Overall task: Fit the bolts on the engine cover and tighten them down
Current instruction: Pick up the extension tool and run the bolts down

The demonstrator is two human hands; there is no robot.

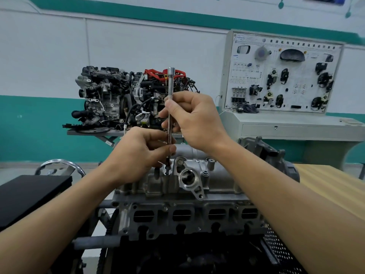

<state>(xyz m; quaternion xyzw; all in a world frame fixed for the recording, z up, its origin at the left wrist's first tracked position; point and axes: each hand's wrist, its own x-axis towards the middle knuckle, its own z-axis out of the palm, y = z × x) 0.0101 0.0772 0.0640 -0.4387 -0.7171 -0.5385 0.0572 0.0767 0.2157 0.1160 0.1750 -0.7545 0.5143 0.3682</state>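
A long chrome extension bar [171,84] stands upright over the grey aluminium engine cover [219,171]. Its lower tip sits on a bolt [167,169] in a recess at the cover's top left. My right hand [195,119] pinches the bar's middle between thumb and fingers. Lower down, my left hand [138,153] grips the bar just above the bolt. A round machined port [187,178] lies just right of the bolt. The bolt head itself is mostly hidden by the tool and my left fingers.
The cover sits on an engine block [187,216] on a stand. A black case [29,194] lies at the left, a wooden bench top [331,186] at the right. Behind stand two display engines [122,95] and a grey training panel [284,76].
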